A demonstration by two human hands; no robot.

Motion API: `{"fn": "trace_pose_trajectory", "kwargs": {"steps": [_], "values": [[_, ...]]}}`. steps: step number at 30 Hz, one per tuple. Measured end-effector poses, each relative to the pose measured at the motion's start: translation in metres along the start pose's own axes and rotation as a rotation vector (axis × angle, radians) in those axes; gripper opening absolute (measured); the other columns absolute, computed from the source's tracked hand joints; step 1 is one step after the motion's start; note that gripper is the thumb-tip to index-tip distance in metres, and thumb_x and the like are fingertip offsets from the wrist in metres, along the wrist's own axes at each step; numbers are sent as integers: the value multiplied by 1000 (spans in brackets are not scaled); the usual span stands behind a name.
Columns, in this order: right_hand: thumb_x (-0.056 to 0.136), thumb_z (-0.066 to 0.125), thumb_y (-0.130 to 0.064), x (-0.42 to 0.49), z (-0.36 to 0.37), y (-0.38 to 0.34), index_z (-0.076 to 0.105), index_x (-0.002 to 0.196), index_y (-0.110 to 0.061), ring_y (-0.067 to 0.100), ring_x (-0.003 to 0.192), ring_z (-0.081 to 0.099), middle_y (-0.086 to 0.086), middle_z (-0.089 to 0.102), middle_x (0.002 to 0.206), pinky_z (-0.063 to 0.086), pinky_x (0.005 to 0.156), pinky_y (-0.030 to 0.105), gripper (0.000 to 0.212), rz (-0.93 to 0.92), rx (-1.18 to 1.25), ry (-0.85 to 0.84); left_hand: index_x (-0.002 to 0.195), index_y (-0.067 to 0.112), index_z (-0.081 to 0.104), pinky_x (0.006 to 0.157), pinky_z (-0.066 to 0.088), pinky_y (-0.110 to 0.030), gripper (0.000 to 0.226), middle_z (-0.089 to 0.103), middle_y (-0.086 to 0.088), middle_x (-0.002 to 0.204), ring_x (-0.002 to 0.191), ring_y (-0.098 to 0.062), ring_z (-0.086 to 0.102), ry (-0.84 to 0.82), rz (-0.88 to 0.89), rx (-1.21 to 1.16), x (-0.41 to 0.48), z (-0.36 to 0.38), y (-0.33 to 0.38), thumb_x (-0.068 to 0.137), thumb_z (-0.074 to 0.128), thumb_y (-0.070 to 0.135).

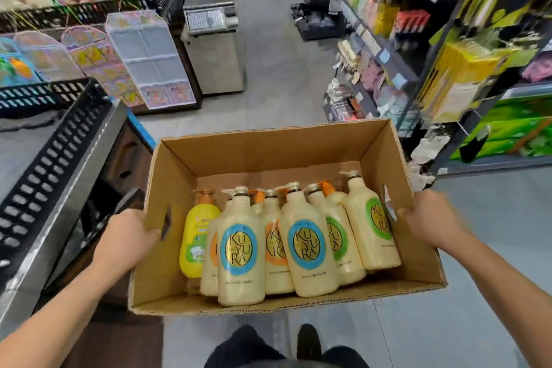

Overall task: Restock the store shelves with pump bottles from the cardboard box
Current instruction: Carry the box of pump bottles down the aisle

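Note:
An open cardboard box [263, 149] is held in the air in front of me, above the floor. My left hand [127, 237] grips its left wall by the cut-out handle, and my right hand [433, 219] grips the right wall the same way. Inside lie several cream pump bottles [310, 248] with blue, orange and green round labels, packed toward the near side. A smaller yellow pump bottle [194, 239] sits at their left. The far half of the box floor is bare.
Store shelves [385, 48] with packed goods run along the right of a grey tiled aisle [277, 75]. A black perforated rack [50, 164] stands close on my left. A steel counter with a scale [212, 39] stands ahead. My shoes [309, 340] show below the box.

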State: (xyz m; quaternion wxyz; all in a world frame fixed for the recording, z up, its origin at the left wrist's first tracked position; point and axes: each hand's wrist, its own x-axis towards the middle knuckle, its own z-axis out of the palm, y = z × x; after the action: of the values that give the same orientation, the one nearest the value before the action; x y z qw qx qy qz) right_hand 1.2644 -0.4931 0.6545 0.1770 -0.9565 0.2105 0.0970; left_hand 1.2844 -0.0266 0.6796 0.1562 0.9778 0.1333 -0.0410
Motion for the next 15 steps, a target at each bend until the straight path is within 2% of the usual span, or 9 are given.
{"fn": "trace_pose_trajectory", "kwargs": {"steps": [2, 4, 7, 10, 13, 15], "values": [[89, 63, -17, 40, -16, -18, 46, 59, -5, 18, 53, 44, 9, 49, 57, 28, 44, 26, 37, -18, -16, 14, 70, -5, 65, 59, 44, -33, 17, 64, -19, 68, 66, -32, 58, 14, -10, 9, 40, -5, 18, 79, 67, 8], [88, 64, -16, 81, -29, -36, 40, 55, -7, 16, 50, 41, 8, 45, 54, 25, 43, 26, 43, -16, -11, 28, 71, -5, 64, 58, 47, -34, 17, 63, -18, 67, 68, -34, 60, 16, -17, 23, 82, -8, 36, 78, 68, 10], [89, 64, -19, 145, -41, -62, 40, 54, -7, 18, 51, 41, 8, 44, 56, 25, 43, 25, 44, -20, -34, 40, 67, -6, 61, 55, 40, -32, 18, 55, -13, 59, 66, -32, 57, 15, -10, 25, 147, -8, 60, 77, 68, 8], [89, 64, -21, 210, -45, -91, 38, 54, -8, 20, 53, 42, 7, 44, 56, 26, 43, 25, 45, -19, -66, 39, 64, -4, 62, 55, 39, -31, 17, 58, -13, 58, 61, -30, 55, -6, -3, 8, 221, -1, 80, 76, 67, 8], [88, 65, -21, 279, -46, -125, 40, 55, -6, 19, 51, 44, 9, 47, 56, 28, 43, 26, 44, -5, -62, 45, 65, 2, 62, 60, 40, -31, 17, 64, -18, 71, 70, -33, 58, -12, 19, -5, 303, 9, 95, 79, 65, 10], [88, 66, -22, 321, -48, -149, 49, 63, -2, 24, 59, 52, 12, 54, 64, 32, 47, 27, 36, 7, -99, 42, 66, 6, 55, 63, 39, -31, 19, 62, -19, 75, 74, -34, 56, -31, 24, 20, 358, 14, 103, 81, 65, 12]]}}
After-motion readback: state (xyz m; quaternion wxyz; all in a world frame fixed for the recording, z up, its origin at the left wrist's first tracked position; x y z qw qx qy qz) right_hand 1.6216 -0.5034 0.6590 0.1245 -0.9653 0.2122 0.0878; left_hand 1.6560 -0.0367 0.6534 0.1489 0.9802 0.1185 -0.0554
